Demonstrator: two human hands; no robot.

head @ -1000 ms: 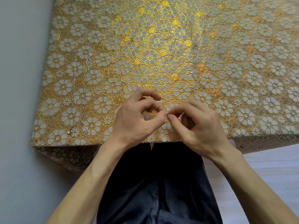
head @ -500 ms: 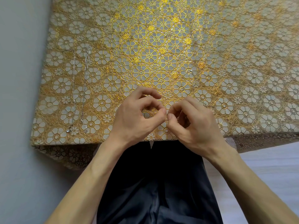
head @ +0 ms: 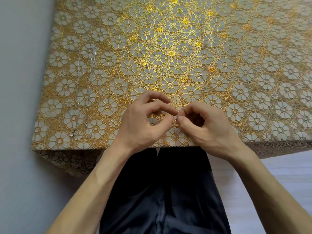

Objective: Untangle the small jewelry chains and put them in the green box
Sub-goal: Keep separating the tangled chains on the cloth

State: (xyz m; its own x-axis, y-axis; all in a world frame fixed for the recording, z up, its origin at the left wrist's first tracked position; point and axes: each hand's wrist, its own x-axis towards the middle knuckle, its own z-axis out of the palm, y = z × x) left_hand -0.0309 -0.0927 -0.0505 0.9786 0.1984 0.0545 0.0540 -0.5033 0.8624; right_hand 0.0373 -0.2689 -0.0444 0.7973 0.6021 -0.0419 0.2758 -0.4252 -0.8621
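My left hand and my right hand meet fingertip to fingertip over the near edge of the table. Between thumbs and forefingers they pinch a tiny silver chain, of which only a small glint shows. A thin part of it trails to the right across the cloth to a small silver end. A second silver chain lies stretched out in a long narrow loop at the table's left side, with small pendants at its near end. No green box is in view.
The table carries a gold and white flower-patterned cloth that hangs over the near edge. A grey wall runs along the left side. My dark trousers fill the space below the table edge.
Both hands stayed together at the near edge, with small finger movements on the chain. The view shifted slightly.
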